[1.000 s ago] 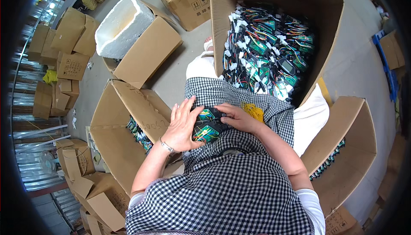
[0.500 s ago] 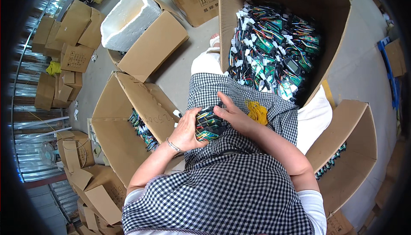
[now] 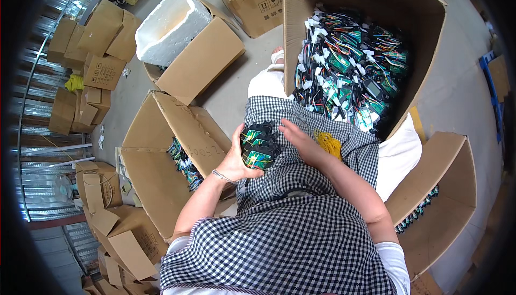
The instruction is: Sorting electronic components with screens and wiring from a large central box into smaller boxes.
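Evidently, in the head view, the left hand's (image 3: 234,158) fingers grip a bundle of green circuit boards with black housings (image 3: 258,158) above the black-and-white checked apron (image 3: 290,230), presumably to stop it splaying. The right hand (image 3: 306,146) is open just beside it. The bundle's underside and some left fingertips are hidden.

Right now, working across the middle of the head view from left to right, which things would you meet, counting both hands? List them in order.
Open left-hand carton → left hand → held bunch of circuit boards → right hand → yellow bundle → open right-hand carton.
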`<state>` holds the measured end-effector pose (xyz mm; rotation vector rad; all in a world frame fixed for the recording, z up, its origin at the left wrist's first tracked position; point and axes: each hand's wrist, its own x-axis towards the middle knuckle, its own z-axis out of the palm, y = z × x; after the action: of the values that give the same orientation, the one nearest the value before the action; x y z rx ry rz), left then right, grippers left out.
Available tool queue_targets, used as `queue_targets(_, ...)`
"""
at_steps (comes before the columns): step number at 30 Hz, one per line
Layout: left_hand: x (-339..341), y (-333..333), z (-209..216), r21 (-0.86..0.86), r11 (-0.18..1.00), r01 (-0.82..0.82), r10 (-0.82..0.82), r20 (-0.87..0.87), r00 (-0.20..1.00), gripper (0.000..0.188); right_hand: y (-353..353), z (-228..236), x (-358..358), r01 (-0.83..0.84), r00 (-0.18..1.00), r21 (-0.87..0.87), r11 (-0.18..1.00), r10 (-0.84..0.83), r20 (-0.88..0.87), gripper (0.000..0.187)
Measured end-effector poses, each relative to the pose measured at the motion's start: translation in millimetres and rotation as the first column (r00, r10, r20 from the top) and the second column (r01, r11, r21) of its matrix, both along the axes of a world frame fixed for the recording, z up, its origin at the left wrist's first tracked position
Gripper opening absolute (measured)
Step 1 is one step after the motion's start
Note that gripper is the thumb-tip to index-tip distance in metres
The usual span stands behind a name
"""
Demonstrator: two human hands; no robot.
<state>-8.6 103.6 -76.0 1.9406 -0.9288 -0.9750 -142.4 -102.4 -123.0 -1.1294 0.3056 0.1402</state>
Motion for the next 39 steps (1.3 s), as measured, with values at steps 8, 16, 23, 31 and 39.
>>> queue_targets(8,-19,-4,36,-0.119,0.992,-0.05,0.05,-0.004,0.999,0.132,13,47,-7,-0.276,0.906,0.082,0.958,0.23,0.356,0.12)
queue_targets(16,-22,-60,94,-0.647,0.723,-0.242,0.048,-0.302,0.952,0.14,-23,125,-32,0.418,0.631,-0.316,0.852,-0.022,0.775,0.132)
queue_targets(23,-69,-89,40,-0.267,0.899,-0.347,-0.023,-0.82,0.572,0.132,4,104,-59,0.684,0.591,-0.379,0.623,-0.168,0.789,0.119)
queue_targets(31,-117,-162,77,-0.348,0.894,0.282,-0.361,-0.186,0.914,0.136,-19,77,-122,0.865,0.373,-0.031,0.501,-0.599,0.709,0.112)
queue_targets(39,-170,-215,89,-0.324,0.848,0.419,-0.454,-0.036,0.89,0.147,-47,89,-284,0.835,0.227,0.448,0.319,-0.942,0.247,0.094)
